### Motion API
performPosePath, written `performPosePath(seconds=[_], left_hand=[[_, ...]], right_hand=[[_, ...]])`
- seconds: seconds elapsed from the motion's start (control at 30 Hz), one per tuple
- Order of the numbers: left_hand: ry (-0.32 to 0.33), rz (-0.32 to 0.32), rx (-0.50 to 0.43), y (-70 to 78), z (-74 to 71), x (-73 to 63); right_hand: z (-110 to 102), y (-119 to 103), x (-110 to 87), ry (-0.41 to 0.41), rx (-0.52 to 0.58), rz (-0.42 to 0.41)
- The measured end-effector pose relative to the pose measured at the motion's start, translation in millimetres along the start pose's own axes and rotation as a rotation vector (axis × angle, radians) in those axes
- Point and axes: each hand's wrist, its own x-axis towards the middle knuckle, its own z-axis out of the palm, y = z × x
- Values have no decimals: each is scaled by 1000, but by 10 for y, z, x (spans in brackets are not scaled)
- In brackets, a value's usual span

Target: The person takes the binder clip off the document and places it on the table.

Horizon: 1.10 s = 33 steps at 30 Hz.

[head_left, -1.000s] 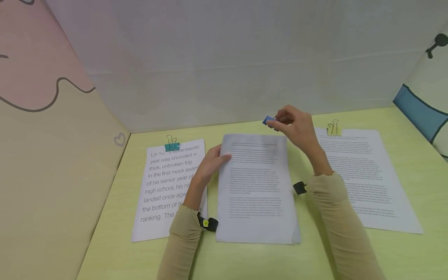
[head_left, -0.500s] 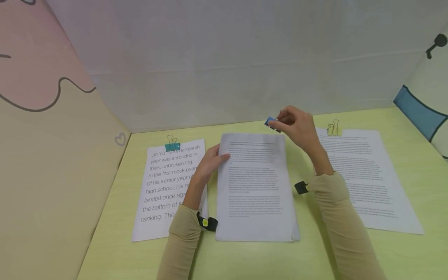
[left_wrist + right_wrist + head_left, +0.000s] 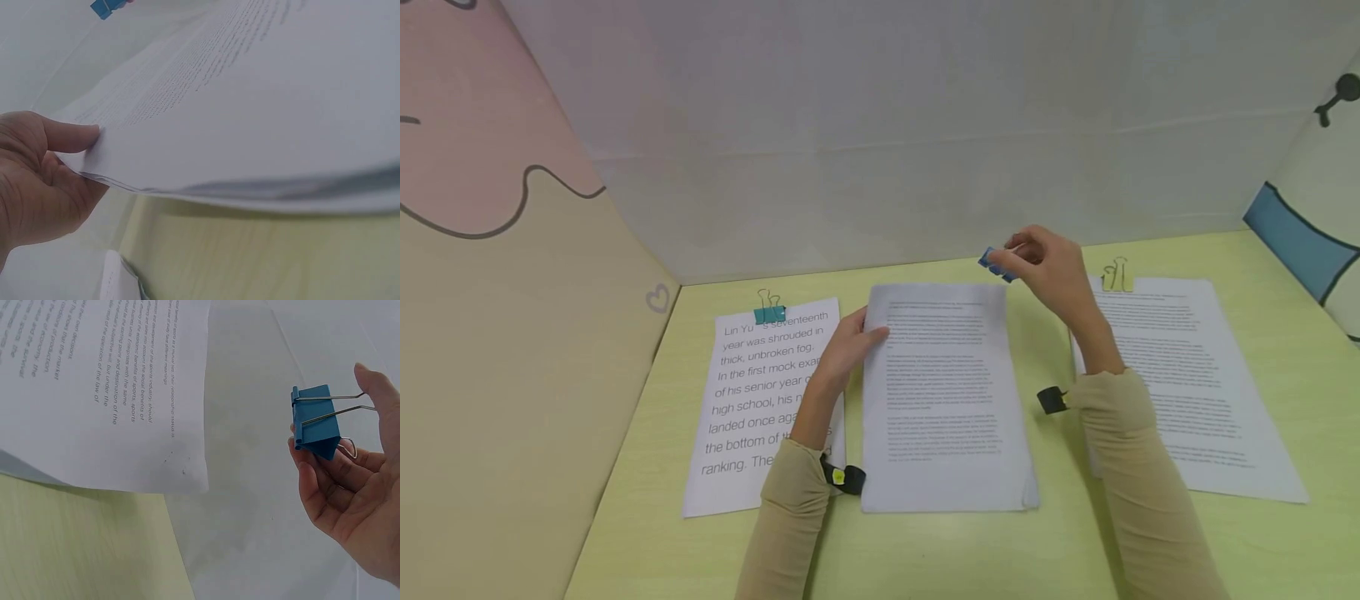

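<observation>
My left hand [image 3: 848, 348] grips the left edge of a stack of printed paper [image 3: 936, 400], thumb on top and fingers beneath. The left wrist view shows that edge of the stack [image 3: 250, 137] raised above the table. Beyond the stack's top right corner, my right hand [image 3: 1048, 271] holds a blue binder clip [image 3: 997, 263] in the air. In the right wrist view, the clip [image 3: 317, 419] has its wire handles between the thumb and curled fingers, apart from the paper.
To the left lies a large-print stack [image 3: 760, 400] with a teal binder clip [image 3: 770, 315] on its top edge. At right, another printed stack [image 3: 1195, 392] bears a yellow binder clip [image 3: 1117, 279]. A white wall [image 3: 917, 142] stands behind the yellow-green table [image 3: 947, 558].
My right hand has moved slightly right with the blue binder clip, which has turned a little. The middle paper stack has shifted slightly left and away from me, with my left hand still on it.
</observation>
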Motion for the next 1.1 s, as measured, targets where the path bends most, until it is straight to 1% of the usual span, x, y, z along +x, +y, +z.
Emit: performPosePath(seconds=[0.17,0.33,0.57,0.93,1.1], left_hand=[[16,-15,-5,3,-7,4],[28,-30,-9,2,-11,1],[29,-21,-7,11,-17,-16],[42,-7,-7,3,-29,-13],[46,-13,-7,8,-20,-16]], right_hand=[[-22,25,2,-10,-19,40],[-40,42,8,-34,-16,54],[-77,68,17,-83,2,64],[-143,91,26,-208,-20,120],[-155,113,29,-198,-45,121]])
